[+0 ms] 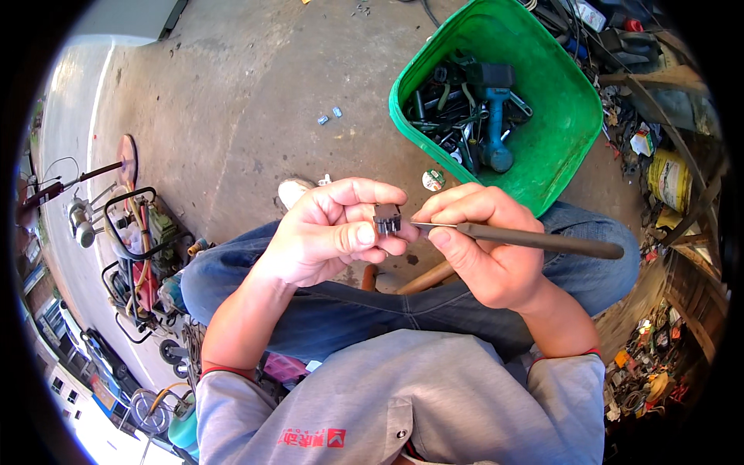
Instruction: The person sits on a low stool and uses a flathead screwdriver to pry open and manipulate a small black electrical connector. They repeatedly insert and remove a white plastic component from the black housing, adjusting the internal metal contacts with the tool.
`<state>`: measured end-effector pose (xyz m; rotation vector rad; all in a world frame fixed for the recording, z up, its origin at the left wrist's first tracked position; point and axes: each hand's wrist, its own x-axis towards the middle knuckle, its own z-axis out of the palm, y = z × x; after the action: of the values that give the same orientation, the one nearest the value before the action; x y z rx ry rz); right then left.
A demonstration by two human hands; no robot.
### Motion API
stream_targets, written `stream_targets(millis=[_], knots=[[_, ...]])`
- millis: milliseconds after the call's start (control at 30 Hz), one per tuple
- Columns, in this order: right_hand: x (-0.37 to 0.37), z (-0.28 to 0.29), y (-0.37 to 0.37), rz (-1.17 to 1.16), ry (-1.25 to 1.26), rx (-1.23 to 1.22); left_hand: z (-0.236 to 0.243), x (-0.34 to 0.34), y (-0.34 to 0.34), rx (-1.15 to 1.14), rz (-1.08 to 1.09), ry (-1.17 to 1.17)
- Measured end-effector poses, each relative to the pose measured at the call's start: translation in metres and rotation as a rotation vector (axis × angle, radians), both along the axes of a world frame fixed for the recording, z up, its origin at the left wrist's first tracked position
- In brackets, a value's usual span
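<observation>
Black block [387,219] (small one, with short prongs) is pinched by thumb and fingers of left hand [318,236]. Long tool with dark handle [535,239] is gripped in right hand [500,267]; its thin tip is pointed at block, just beside it. Both hands are held over blue jeans [225,271]. Green tub [570,101] is set ahead, to right; blue power drill [494,124] is kept inside.

1 block [387,218]; 1 held tool [554,239]; 1 green bin [559,132]; 2 blue pieces [337,112].
</observation>
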<state>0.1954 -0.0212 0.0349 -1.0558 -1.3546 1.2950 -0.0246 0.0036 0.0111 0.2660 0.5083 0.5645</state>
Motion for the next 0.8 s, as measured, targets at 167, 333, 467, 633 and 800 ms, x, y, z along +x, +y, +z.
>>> stream_targets(millis=[167,333,467,633,800], knots=[[0.005,0.006,0.007,0.047,-0.172,0.223,-0.001,0.0,0.0,0.089,-0.019,0.067],[0.007,0.01,0.007,0.034,-0.274,0.316,-0.001,0.006,-0.002,0.287,0.063,0.244],[0.002,0.005,0.002,0.048,-0.26,0.325,0.0,0.01,-0.005,0.253,0.113,0.279],[-0.001,0.001,0.0,0.032,-0.305,0.347,-0.004,0.007,-0.006,0.179,0.135,0.211],[0.0,-0.004,-0.001,0.055,-0.351,0.38,-0.002,0.01,-0.006,0.18,0.175,0.269]])
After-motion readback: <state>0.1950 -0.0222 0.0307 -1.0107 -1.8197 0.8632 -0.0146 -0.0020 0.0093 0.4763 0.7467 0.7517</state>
